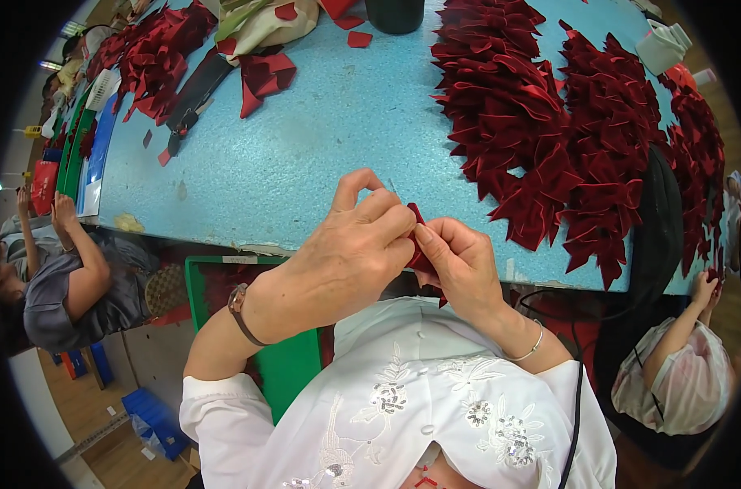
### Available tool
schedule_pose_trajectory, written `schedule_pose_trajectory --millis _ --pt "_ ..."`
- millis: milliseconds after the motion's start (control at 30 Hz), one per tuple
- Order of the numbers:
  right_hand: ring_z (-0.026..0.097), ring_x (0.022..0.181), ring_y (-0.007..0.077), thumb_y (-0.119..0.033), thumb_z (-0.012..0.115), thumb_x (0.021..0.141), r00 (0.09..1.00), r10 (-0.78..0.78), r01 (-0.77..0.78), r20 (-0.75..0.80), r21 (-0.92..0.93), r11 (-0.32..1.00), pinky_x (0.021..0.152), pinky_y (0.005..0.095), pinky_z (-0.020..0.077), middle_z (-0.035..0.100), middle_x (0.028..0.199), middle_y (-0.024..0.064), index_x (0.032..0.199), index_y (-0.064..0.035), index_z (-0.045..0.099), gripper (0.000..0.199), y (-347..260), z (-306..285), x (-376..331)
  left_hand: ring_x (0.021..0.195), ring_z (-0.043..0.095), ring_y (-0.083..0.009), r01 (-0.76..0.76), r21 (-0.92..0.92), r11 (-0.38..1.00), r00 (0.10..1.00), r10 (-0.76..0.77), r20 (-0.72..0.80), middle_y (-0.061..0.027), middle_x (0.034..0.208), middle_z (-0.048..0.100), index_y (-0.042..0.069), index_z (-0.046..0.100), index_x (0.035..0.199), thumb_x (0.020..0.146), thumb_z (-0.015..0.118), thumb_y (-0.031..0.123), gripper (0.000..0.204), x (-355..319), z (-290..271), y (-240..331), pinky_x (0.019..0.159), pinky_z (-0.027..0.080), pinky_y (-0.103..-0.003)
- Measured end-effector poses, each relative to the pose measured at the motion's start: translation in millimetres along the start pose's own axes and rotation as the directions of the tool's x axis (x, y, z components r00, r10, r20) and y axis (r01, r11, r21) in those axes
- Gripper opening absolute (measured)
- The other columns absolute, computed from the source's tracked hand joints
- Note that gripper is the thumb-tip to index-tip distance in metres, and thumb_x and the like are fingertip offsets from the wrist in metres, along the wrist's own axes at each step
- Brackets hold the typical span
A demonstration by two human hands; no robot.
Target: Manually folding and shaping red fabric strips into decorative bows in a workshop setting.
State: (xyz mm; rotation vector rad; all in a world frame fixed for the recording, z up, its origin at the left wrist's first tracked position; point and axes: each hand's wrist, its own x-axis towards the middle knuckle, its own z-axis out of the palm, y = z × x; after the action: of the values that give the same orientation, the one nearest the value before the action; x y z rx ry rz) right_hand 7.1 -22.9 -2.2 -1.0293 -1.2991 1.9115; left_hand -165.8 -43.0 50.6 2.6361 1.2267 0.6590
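Observation:
In front of my chest, at the table's near edge, both hands meet around a small dark red velvet piece [420,259], folded like the bows on the table. My right hand [466,265] pinches it between thumb and fingers. My left hand [366,232] is closed against its left side, with the index finger bent high. The left fingertips are partly hidden, and a faint thin line shows near them, too fine to name. Long heaped rows of dark red velvet bows [509,114] lie to the right on the blue table [305,163].
A green bin [293,367] stands under the table edge beside my left arm. Farther off are a black strap [199,90], red scraps [359,39], a dark cup [395,12] and a white container [664,49]. A black cable hangs at my right. Co-workers sit on both sides.

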Motion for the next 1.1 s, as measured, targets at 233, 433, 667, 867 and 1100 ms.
schedule_pose_trajectory --millis 233,433,667,867,1100 --pt "0.046 0.051 0.0036 -0.018 0.05 0.096 1.0 -0.018 0.019 0.011 -0.072 0.997 0.044 0.0184 0.037 0.054 0.064 -0.0008 0.085 0.0016 0.057 0.024 6 -1 9 0.08 0.05 -0.0224 -0.068 0.002 0.998 0.998 0.068 -0.002 -0.0082 0.079 0.048 -0.001 0.053 0.066 0.061 0.065 0.0 0.013 1 13 -13 0.088 0.04 -0.046" --pt "0.05 0.052 0.0088 -0.012 0.05 0.094 0.988 -0.154 0.147 -0.007 -0.245 0.958 0.045 0.024 0.039 0.056 0.064 0.0051 0.085 0.0027 0.057 0.019 14 3 17 0.079 0.05 -0.023 -0.104 -0.015 0.994 0.993 0.103 -0.057 -0.0083 0.08 0.048 -0.001 0.053 0.066 0.062 0.064 -0.001 0.012 0 22 -24 0.086 0.042 -0.046" --pt "0.051 0.051 0.0119 -0.008 0.05 0.093 0.941 -0.33 0.333 0.079 -0.404 0.852 0.046 0.027 0.0402 0.057 0.065 0.0087 0.084 0.0029 0.057 0.015 28 5 29 0.077 0.05 -0.0227 -0.144 0.07 0.987 0.989 0.145 -0.01 -0.008 0.08 0.049 -0.001 0.055 0.067 0.06 0.065 -0.002 0.012 -6 19 -31 0.085 0.043 -0.045" --pt "0.049 0.054 0.005 -0.016 0.05 0.096 0.999 0.004 0.0 0.043 -0.09 0.996 0.046 0.0179 0.0385 0.057 0.068 0.0003 0.086 0.0002 0.058 0.02 16 7 25 0.083 0.055 -0.0236 0.134 -0.229 0.964 0.989 -0.145 -0.035 -0.0102 0.089 0.056 -0.002 0.058 0.08 0.066 0.068 -0.002 0.018 -10 11 -34 0.086 0.044 -0.039" --pt "0.049 0.054 0.0023 -0.022 0.051 0.096 0.989 0.145 -0.145 0.034 0.014 0.989 0.046 0.0161 0.0384 0.058 0.07 -0.0005 0.087 -0.0023 0.059 0.023 4 6 18 0.087 0.057 -0.0136 0.351 -0.928 0.126 0.571 -0.814 0.106 -0.0075 0.095 0.06 -0.003 0.058 0.097 0.077 0.07 0.001 0.024 -39 15 -10 0.078 0.048 -0.028"
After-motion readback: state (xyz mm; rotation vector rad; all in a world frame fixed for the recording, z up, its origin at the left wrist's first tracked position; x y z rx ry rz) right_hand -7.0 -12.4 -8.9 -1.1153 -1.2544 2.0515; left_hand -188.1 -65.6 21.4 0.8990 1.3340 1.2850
